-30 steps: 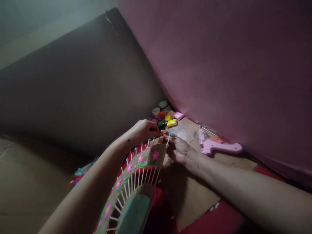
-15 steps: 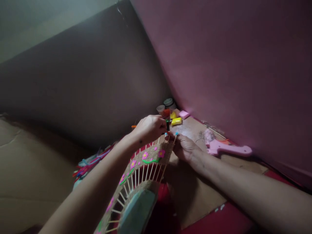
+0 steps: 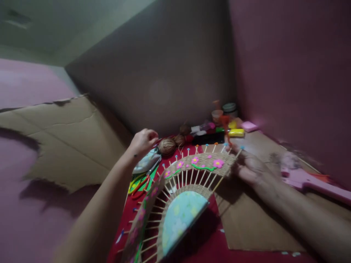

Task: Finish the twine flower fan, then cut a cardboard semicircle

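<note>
The right hand [image 3: 248, 166] pinches the right end of a woven fan [image 3: 189, 189], its grip pressed together around the outermost stick. The fan stands tilted over the middle of the red surface [image 3: 204, 243], its curve running down toward the near left corner. Pink flowers and green vines dot its outer band [image 3: 201, 160]; blue and orange tips cap many of its sticks, and a pale blue half-disc [image 3: 181, 219] forms its center.

The left hand [image 3: 145, 140] is raised near the far left corner, apart from the fan. Its fingers curl inward, so I cannot tell whether its grip pinches anything.

Twine balls [image 3: 167, 146] lie along the far edge, with scissors [image 3: 141, 186] by the left edge. At the far right corner are a lidded jar [image 3: 229, 108], a cup [image 3: 217, 116], a yellow packet [image 3: 236, 132] and a pink packet [image 3: 249, 126]; any print on them is too blurred to read. Cardboard [image 3: 246, 232] covers the right side, a pink tool [image 3: 315, 182] lying near the right edge.
</note>
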Available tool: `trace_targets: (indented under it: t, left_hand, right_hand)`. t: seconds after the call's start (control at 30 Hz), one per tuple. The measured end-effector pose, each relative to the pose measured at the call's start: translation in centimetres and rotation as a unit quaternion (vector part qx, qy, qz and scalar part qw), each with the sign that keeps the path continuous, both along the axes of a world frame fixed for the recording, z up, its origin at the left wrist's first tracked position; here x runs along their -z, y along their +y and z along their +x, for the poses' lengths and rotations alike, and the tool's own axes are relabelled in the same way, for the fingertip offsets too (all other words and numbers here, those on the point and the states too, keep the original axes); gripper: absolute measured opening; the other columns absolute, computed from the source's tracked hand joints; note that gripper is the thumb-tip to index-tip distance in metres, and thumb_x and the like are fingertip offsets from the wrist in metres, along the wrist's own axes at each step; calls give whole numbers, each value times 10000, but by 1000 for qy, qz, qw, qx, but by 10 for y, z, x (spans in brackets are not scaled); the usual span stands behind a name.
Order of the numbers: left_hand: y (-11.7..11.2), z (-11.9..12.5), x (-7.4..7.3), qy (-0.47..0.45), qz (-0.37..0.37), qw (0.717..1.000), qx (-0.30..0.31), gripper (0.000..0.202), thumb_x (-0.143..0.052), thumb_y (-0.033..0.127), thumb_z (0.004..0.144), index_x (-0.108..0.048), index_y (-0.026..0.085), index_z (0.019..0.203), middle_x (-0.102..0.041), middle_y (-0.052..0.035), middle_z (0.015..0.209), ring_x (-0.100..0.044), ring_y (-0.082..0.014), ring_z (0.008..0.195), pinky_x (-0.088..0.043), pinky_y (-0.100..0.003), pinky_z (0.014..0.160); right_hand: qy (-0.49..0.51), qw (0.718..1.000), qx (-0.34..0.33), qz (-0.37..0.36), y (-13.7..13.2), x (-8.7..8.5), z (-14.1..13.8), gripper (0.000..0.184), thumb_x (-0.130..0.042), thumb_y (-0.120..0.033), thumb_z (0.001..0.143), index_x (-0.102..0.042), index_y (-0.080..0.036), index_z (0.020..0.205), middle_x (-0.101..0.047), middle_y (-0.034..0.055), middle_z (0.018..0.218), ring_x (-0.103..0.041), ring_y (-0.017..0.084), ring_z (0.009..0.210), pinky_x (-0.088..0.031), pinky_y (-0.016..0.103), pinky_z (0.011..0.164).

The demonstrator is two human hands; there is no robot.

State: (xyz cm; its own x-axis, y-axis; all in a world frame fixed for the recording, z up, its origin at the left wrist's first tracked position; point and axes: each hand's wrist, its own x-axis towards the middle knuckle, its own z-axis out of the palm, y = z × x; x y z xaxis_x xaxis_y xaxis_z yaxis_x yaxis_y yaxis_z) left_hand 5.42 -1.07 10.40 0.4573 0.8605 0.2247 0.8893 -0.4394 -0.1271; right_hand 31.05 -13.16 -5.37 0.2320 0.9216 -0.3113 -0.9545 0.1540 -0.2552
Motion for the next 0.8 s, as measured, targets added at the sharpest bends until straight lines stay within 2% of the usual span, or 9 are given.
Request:
trace_targets:
  t: [0.07,0.1,0.2,0.33,0.43,0.5,0.57,0.7,0.8]
  left_hand:
    - [-1,-42,13,38,-86,995,-40,260,-464,319,761,-664,170,834,-644,-31,738,-582,-159,688,-411,-243,634]
    - [-2,-60,22,55,-123,990,-51,220,-486,294,734,-665,171,770,-640,-19,686,-583,-154,655,-406,-233,609]
    - [-8,-103,56,91,-169,978,-85,163,-527,240,665,-644,156,741,-650,-39,709,-592,-185,683,-399,-246,603]
    - [-11,-131,99,110,-178,969,-130,296,-523,242,676,-572,143,950,-661,-121,910,-608,-233,808,-420,-275,649]
    - [-10,-139,114,118,-167,967,-153,343,-515,249,687,-507,142,1013,-643,-153,986,-613,-247,853,-426,-282,641]
    - [-11,-140,115,124,-152,967,-162,308,-494,273,712,-494,155,997,-641,-149,997,-614,-249,875,-425,-283,651]
    - [-15,-141,108,135,-128,967,-175,279,-475,303,734,-493,167,977,-645,-149,988,-614,-263,892,-420,-299,668]
    - [-27,-145,85,157,-95,965,-189,229,-410,336,773,-523,183,900,-653,-154,954,-616,-294,884,-399,-326,656]
    - [-36,-143,69,155,-103,965,-184,222,-428,379,756,-540,200,827,-664,-106,842,-626,-264,790,-383,-291,592]
  right_hand:
    - [-1,1000,1,-25,0,-2,0,134,-517,-36,787,-609,-132,769,-644,26,598,-591,107,483,-518,179,413]
    - [-2,999,3,-33,0,-3,0,138,-516,-41,791,-610,-142,778,-645,23,606,-587,104,475,-512,173,398]
    - [0,998,19,-64,0,-4,-1,151,-510,-51,802,-615,-160,812,-637,13,605,-583,109,467,-491,166,357]
    - [-1,997,31,-73,0,-6,-1,193,-467,-39,826,-618,-154,860,-601,-8,553,-579,106,466,-479,156,355]
    - [-7,997,26,-66,-1,-5,-1,207,-459,-30,826,-615,-151,889,-602,-12,560,-577,105,462,-489,169,370]
    - [-12,998,21,-57,-2,-4,-1,203,-465,-38,826,-613,-150,910,-611,-7,578,-580,107,468,-493,175,377]
    - [-13,999,17,-45,-2,-3,0,199,-463,-49,831,-614,-143,920,-617,1,593,-569,100,454,-485,167,371]
    - [-16,999,14,-33,-1,-1,0,194,-445,-54,839,-617,-123,896,-642,32,651,-576,98,475,-492,164,386]
    - [-16,999,19,-33,0,-3,0,177,-460,-21,815,-609,-117,831,-630,26,624,-592,103,506,-488,152,388]
